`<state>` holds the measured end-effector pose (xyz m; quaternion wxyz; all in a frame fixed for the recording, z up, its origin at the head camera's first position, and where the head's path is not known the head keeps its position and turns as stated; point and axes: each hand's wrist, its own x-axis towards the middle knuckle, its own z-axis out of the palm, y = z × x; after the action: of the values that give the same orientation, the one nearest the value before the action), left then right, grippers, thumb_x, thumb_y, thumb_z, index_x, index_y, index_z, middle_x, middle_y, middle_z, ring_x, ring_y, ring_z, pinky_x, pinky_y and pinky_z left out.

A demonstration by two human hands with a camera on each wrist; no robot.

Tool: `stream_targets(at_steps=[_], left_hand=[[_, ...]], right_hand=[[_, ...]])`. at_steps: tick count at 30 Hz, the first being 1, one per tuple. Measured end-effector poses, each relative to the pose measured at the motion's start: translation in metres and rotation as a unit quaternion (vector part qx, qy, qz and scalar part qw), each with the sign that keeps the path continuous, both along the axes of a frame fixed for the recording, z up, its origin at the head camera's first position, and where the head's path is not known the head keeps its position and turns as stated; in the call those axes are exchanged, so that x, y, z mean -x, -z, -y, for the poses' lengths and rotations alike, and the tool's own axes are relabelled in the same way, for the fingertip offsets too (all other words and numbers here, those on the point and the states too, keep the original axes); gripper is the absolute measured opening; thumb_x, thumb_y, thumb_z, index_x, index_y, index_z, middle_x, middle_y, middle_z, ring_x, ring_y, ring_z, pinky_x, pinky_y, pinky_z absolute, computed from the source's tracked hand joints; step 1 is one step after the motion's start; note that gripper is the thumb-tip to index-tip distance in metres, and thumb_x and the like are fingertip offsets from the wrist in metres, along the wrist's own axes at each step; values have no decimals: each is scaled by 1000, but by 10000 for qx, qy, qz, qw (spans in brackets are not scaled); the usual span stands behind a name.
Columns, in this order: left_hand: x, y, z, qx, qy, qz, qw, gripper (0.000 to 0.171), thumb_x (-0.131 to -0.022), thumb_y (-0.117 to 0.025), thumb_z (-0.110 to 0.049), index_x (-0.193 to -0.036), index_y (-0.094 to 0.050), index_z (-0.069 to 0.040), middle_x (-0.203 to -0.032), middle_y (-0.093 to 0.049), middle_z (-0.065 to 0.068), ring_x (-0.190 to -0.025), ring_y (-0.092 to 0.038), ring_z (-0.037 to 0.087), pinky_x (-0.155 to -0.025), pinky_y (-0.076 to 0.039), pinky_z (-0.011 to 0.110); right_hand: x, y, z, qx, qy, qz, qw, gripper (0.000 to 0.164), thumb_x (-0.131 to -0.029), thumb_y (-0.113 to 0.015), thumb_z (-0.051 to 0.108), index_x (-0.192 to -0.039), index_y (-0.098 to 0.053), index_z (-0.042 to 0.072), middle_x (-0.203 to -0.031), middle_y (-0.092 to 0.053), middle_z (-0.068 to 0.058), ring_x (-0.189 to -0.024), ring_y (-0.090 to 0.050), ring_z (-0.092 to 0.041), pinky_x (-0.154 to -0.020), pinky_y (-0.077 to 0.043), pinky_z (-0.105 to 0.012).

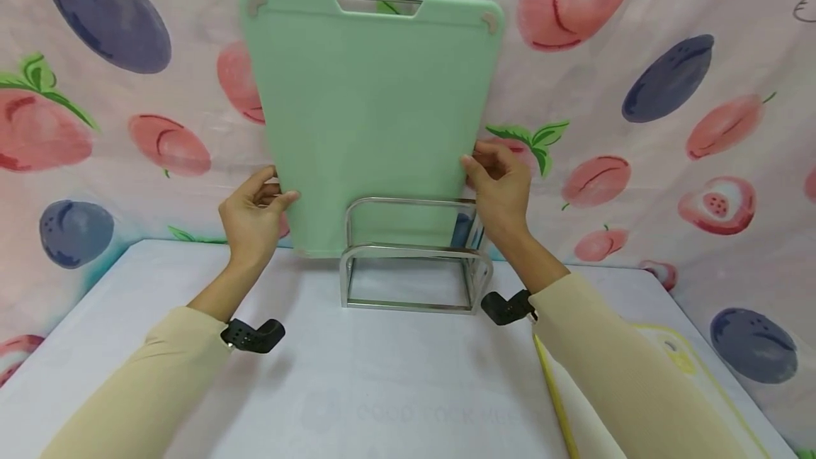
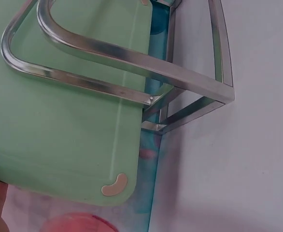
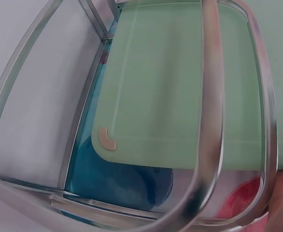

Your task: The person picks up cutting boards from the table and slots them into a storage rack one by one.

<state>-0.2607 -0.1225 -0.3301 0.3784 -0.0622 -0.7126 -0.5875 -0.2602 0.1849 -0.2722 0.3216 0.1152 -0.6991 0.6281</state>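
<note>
A pale green cutting board stands nearly upright in the head view, tilted slightly, with a handle cutout along its top edge. My left hand pinches its left edge low down, thumb on the front face. On the opposite edge, my right hand grips it the same way. A silver metal rack with rounded hoops stands in front of the board's lower right part. The board's lower left corner sticks out past the rack's side. Its other lower corner shows behind the hoops in the right wrist view.
A white board with a yellow rim lies on the table at the right, partly under my right sleeve. Behind the white table hangs a fruit-print cloth. Black wrist cameras sit on both sleeves.
</note>
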Motion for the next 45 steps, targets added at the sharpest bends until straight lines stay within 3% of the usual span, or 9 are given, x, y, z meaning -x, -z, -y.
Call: stream_targets(at_steps=[10,16,23,30,45], left_hand=[[5,0,-9,153,-26,-29,9999,31,-77,-78,-2,-107,-71,0,-86,-69,18,-68,-58,1,-59,-46,14],[5,0,-17,208,-81,-5,9998,33,-76,-79,-4,-107,-72,-2,-85,-70,17,-68,-57,-1,-65,-49,15],[8,-2,-23,142,133,-1,9998,33,-76,-79,-2,-108,-72,-1,-85,-69,19,-68,-57,2,-65,-47,15],[6,-6,-27,368,60,9,9993,35,-75,-79,-3,-110,-71,-1,-87,-70,16,-68,-57,-1,-64,-47,15],[9,-6,-37,241,230,-130,9994,38,-75,-78,-2,-111,-70,1,-87,-70,18,-68,-57,-2,-64,-47,14]], right_hand=[[2,-1,-9,45,1,-200,9998,24,-86,-70,2,-108,-67,-6,-91,-65,-6,-67,-55,-17,-58,-49,-26],[2,-1,-16,224,-329,-647,9971,23,-84,-68,-4,-107,-65,-10,-91,-64,-9,-62,-51,-24,-50,-47,-31],[0,-1,-21,296,-88,-460,9985,19,-85,-69,-1,-104,-68,-4,-90,-64,-4,-73,-55,-14,-60,-48,-22],[0,3,-25,420,-130,-369,9984,23,-85,-69,-2,-107,-67,-6,-91,-65,-4,-82,-60,-16,-70,-54,-26],[0,2,-34,509,-72,-358,9980,20,-84,-69,-1,-104,-69,-4,-98,-64,-5,-84,-59,-17,-68,-55,-25]])
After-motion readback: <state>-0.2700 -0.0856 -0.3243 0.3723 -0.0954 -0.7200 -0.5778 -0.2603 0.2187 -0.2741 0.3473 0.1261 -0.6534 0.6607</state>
